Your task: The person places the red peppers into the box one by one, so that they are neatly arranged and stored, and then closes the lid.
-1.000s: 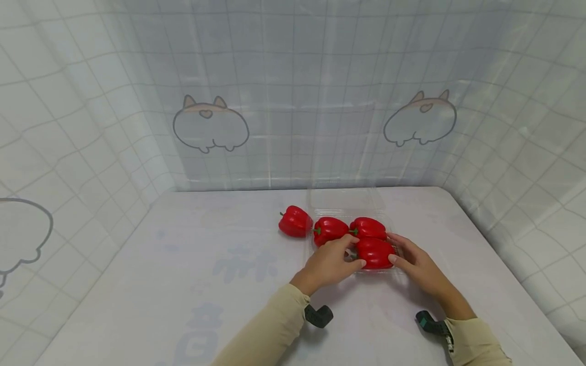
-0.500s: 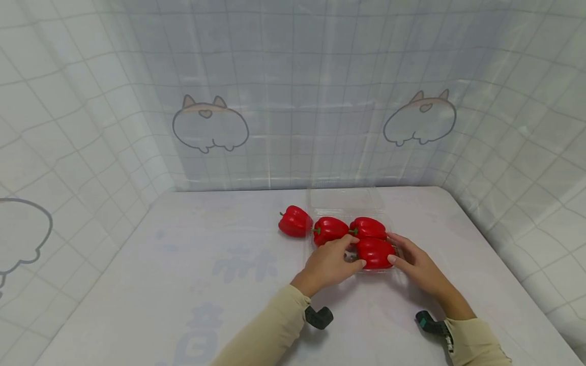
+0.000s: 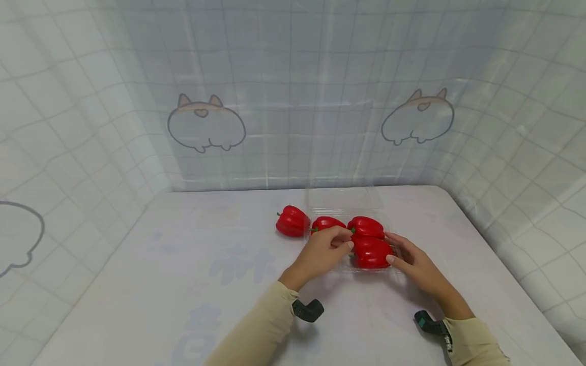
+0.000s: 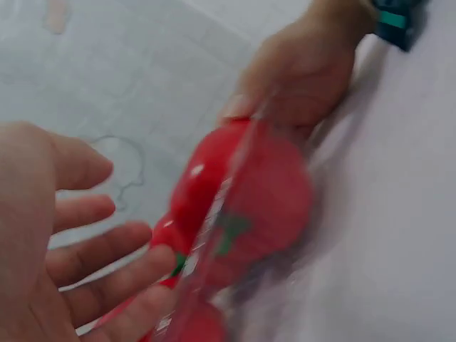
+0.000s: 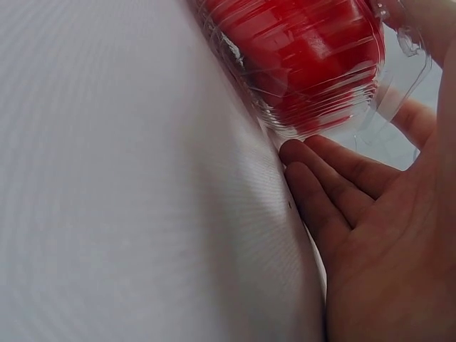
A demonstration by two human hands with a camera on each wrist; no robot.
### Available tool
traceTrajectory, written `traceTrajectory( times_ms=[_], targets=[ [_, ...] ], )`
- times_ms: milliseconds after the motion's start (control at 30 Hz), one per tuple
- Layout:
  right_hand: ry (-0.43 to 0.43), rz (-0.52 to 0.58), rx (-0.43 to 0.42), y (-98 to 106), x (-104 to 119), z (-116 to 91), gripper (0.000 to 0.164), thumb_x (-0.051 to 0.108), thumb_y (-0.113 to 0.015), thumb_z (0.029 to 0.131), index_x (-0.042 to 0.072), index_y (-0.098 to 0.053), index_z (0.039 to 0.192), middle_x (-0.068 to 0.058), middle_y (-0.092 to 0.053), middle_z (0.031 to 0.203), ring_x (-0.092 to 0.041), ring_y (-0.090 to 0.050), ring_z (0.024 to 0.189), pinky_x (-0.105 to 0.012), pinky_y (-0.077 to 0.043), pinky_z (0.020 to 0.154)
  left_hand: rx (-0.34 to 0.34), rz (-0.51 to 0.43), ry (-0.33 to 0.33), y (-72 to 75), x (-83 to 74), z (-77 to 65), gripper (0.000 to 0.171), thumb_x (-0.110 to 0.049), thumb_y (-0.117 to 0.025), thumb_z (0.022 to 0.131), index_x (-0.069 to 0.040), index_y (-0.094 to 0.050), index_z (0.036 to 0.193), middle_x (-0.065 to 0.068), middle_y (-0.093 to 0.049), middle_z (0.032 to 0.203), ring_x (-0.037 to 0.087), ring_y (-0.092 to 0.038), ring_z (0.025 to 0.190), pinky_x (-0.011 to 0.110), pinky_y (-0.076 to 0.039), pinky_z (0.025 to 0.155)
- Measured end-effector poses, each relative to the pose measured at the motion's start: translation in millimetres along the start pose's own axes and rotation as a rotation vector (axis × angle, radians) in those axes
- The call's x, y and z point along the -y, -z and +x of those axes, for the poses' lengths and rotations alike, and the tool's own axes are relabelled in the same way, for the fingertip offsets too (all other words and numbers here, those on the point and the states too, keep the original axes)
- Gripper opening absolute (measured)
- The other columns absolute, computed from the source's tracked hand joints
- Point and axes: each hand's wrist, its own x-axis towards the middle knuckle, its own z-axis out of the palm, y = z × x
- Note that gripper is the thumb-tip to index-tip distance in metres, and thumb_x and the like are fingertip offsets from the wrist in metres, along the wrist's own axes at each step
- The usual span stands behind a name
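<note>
A clear plastic clamshell box (image 3: 389, 272) holds three red bell peppers: one at the back left (image 3: 326, 222), one at the back right (image 3: 366, 227) and one at the front right (image 3: 372, 254). My left hand (image 3: 322, 256) hovers over the box's front left part, partly hiding the back left pepper. Its fingers are spread and hold nothing in the left wrist view. My right hand (image 3: 416, 267) rests against the box's right end, thumb by the front pepper. In the right wrist view its fairly straight fingers (image 5: 342, 171) touch the ribbed wall low down.
A fourth-looking red bell pepper (image 3: 292, 221) lies on the white table (image 3: 183, 264) just left of the box. The clear lid (image 3: 341, 198) is folded back toward the grid-patterned curtain (image 3: 293, 101). Dark wrist cameras (image 3: 309, 310) hang below both sleeves.
My left hand has let go of the front right pepper and moved left, off its stem end. My right hand keeps its place at the box's right end.
</note>
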Motion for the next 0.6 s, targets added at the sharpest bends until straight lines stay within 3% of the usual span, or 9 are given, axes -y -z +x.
traceTrajectory(
  times_ms=[133,300,600],
  targets=[
    [0.002,-0.003,-0.004,0,-1,-1,0.064,0.025,-0.066,0.097,0.013,-0.038,0.154,-0.016,-0.044,0.152,-0.038,-0.038,0.141,-0.013,-0.036,0.098,-0.038,-0.01,-0.039,16.1,5.4,-0.5,0.031,-0.028,-0.065,0.098,-0.015,-0.067,0.126,-0.014,-0.066,0.112,0.009,-0.062,0.1,0.027,-0.055,0.084],
    [-0.002,-0.001,-0.007,1,1,0,0.064,0.026,-0.066,0.097,0.014,-0.038,0.154,-0.016,-0.043,0.153,-0.039,-0.037,0.141,-0.013,-0.036,0.098,-0.134,0.001,-0.074,36.2,20.9,-0.3,0.025,-0.026,-0.066,0.098,-0.017,-0.07,0.121,-0.011,-0.068,0.112,0.012,-0.062,0.1,0.028,-0.056,0.084],
    [-0.001,0.013,-0.004,0,0,-1,0.064,0.025,-0.066,0.097,0.012,-0.038,0.154,-0.017,-0.043,0.152,-0.039,-0.039,0.14,-0.014,-0.038,0.097,-0.248,0.056,-0.07,65.7,46.6,0.5,0.02,-0.02,-0.065,0.099,-0.012,-0.07,0.116,-0.006,-0.068,0.105,0.014,-0.064,0.093,0.029,-0.057,0.083]
  ],
)
